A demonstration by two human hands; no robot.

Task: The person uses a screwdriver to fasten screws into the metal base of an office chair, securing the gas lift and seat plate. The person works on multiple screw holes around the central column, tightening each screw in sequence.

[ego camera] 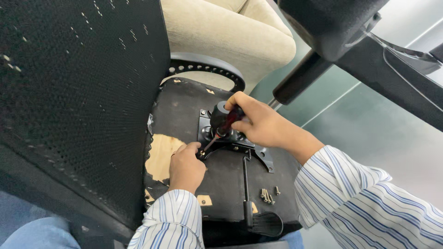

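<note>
An office chair lies upturned, its black seat underside [226,177] facing me. My right hand [260,122] grips the dark red and black handle of a screwdriver [224,125], whose shaft slants down-left to a screw on the black metal mechanism plate [240,143]. My left hand [185,167] rests on the seat underside, its fingertips pinching at the screwdriver tip by the plate's left corner. What the fingers hold there is hidden. Both arms wear blue and white striped sleeves.
Several loose screws [267,195] lie on the seat underside near a black adjustment lever [258,221]. The black mesh backrest [78,92] fills the left. A beige sofa [230,32] stands behind. The chair base leg [369,50] crosses the upper right over a grey floor.
</note>
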